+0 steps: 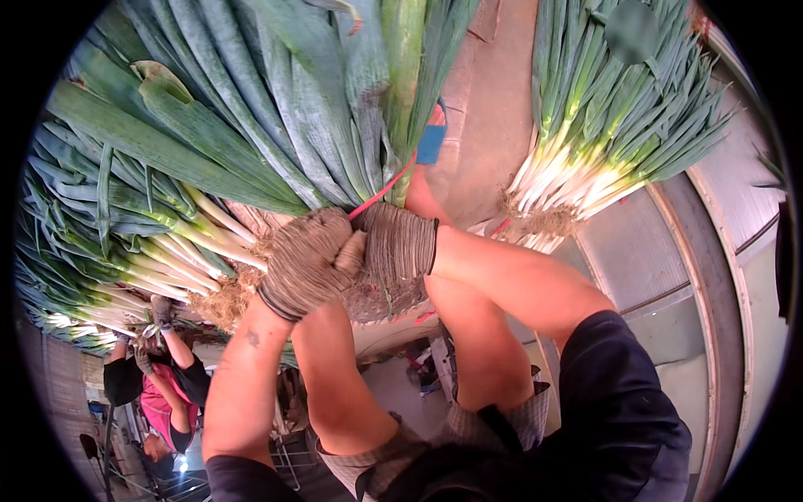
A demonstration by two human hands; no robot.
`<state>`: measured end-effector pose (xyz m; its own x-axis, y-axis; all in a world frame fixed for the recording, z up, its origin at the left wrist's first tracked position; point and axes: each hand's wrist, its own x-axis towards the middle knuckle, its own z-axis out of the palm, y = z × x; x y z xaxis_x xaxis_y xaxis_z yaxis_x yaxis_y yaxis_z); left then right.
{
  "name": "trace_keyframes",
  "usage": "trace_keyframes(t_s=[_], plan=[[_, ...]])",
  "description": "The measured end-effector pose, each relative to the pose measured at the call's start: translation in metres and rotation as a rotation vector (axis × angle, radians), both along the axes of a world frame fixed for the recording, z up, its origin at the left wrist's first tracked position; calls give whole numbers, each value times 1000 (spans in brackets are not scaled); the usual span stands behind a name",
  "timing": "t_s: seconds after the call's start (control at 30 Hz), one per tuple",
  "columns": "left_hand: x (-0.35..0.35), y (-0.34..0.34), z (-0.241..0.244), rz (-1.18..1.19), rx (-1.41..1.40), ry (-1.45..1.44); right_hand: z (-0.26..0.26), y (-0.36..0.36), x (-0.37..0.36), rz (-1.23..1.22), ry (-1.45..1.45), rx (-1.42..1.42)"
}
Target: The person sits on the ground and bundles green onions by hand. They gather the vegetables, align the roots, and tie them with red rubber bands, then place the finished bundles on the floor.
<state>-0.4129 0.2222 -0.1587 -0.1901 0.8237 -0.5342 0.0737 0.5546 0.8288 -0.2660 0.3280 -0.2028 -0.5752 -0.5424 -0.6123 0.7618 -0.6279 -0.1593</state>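
Note:
A large bunch of long green onions (pixel 282 106) fans out before me, its broad blue-green leaves pointing away. A red tie (pixel 384 192) crosses the lower leaves and runs down into my hands. My left hand (pixel 313 260), in a striped, soiled knit glove, has its fingers curled at the tie. Pressed against it, my right hand (pixel 396 241) wears the same kind of glove and also closes at the tie. The fingertips and the tie's ends are hidden between the gloves. The white stems of this bunch lie out of sight behind my hands.
To the left, more green onions (pixel 182 270) with white stems and hairy roots lie in a row. Another pile (pixel 583 157) rests at the right on the concrete floor (pixel 492 94). A co-worker (pixel 164 395) with gloved hands handles onions at the lower left.

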Motion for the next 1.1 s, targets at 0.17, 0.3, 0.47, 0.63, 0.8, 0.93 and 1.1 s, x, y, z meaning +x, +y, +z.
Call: trace_keyframes(t_s=[0.17, 0.3, 0.47, 0.63, 0.8, 0.93, 1.1], plan=[[2, -19, -6, -90, -1, 33, 18, 43, -15, 715, 865, 718], [7, -34, -20, -157, 78, 161, 5, 54, -6, 68, 1071, 1072], [-11, -12, -33, -136, -218, -3, -51, 85, -24, 291, 710, 594], [16, -18, -8, 711, -365, -395, -57, 80, -24, 83, 723, 558], [70, -58, -5, 213, -802, -118, -60, 79, -20, -4, 344, 225], [105, -55, -42, -181, -790, -97, -61, 76, -14, -106, 184, 109], [133, -70, -65, -341, -835, -107, -91, 57, 0, -357, 244, -99]])
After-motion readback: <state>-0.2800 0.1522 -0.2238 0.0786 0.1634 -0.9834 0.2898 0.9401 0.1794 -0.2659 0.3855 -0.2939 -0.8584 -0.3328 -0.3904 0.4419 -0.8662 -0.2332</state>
